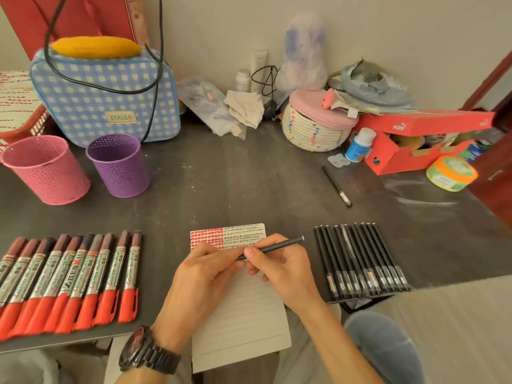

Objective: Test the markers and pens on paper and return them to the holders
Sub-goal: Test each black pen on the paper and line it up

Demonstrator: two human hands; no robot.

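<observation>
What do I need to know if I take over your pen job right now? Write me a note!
Hands: right hand grips a black pen over the paper; left hand pinches its lower end.
Things: red markers lie in a row on the left, black pens in a row on the right, one stray pen farther back. The pink holder and purple holder show nothing inside.
Done: red and black test marks fill the paper's top.
Left: finish testing, then put everything into the holders.
</observation>
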